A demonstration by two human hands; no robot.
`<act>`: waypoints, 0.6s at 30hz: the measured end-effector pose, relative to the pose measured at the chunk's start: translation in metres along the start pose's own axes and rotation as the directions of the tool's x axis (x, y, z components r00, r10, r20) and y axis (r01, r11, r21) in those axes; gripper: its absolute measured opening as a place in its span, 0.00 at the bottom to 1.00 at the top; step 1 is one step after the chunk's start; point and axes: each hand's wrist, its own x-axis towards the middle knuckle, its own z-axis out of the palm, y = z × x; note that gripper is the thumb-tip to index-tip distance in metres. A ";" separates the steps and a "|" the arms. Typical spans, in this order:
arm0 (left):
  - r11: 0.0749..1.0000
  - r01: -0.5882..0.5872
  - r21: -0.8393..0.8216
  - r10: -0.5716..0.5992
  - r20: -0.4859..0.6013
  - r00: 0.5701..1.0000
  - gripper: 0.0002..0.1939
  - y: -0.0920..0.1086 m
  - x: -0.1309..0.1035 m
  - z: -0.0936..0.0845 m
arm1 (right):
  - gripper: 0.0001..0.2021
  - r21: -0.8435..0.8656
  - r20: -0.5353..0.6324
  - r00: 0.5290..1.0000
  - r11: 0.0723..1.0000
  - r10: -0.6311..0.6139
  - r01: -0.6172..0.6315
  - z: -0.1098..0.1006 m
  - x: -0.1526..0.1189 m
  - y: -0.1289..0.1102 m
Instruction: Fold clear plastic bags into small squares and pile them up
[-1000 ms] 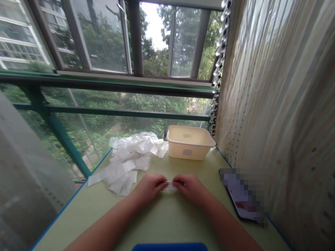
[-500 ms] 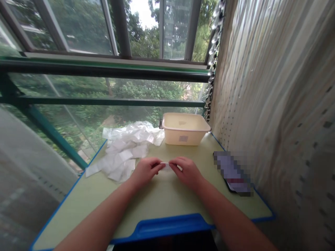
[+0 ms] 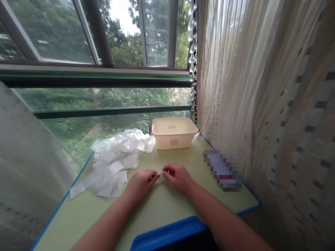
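Over the middle of the table, my left hand (image 3: 141,183) and my right hand (image 3: 178,177) meet with their fingertips close together. Both are closed in a pinch on a small clear plastic bag (image 3: 161,176), whose whitish edge shows between the fingers. The fingers hide most of it. To the left of my left hand lies a loose pile of clear and whitish plastic bags (image 3: 111,170), overlapping and crumpled. A cream plastic bin (image 3: 183,142) with a small label on its front stands behind my hands, apart from them.
The pale green table (image 3: 167,209) has a blue raised rim (image 3: 167,230) at the front. A phone-like object (image 3: 222,171), pixelated, lies on the right. A curtain (image 3: 235,87) hangs along the right side, and a window with a dark rail (image 3: 104,82) is behind.
The view has turned slightly right, so everything sits further left. My fingertips have come closer together, and less of the plastic bag shows between them.
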 end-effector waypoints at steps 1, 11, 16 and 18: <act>1.000 0.002 0.003 -0.002 -0.008 1.000 0.15 0.000 0.000 0.001 | 0.08 0.004 0.020 1.000 1.000 -0.008 0.008 0.001 0.001 0.001; 0.981 0.106 0.162 -0.112 0.033 0.993 0.15 0.016 0.001 0.017 | 0.11 -0.014 -0.094 0.996 1.000 0.002 -0.003 0.009 0.010 0.021; 0.953 0.221 0.205 -0.238 0.063 0.969 0.13 0.021 0.007 0.014 | 0.11 -0.052 0.013 0.998 0.996 -0.065 0.066 0.014 0.012 0.022; 0.938 0.265 0.224 -0.290 0.085 0.953 0.13 0.028 0.015 0.015 | 0.11 -0.050 -0.003 0.999 0.998 -0.038 0.038 0.015 0.013 0.025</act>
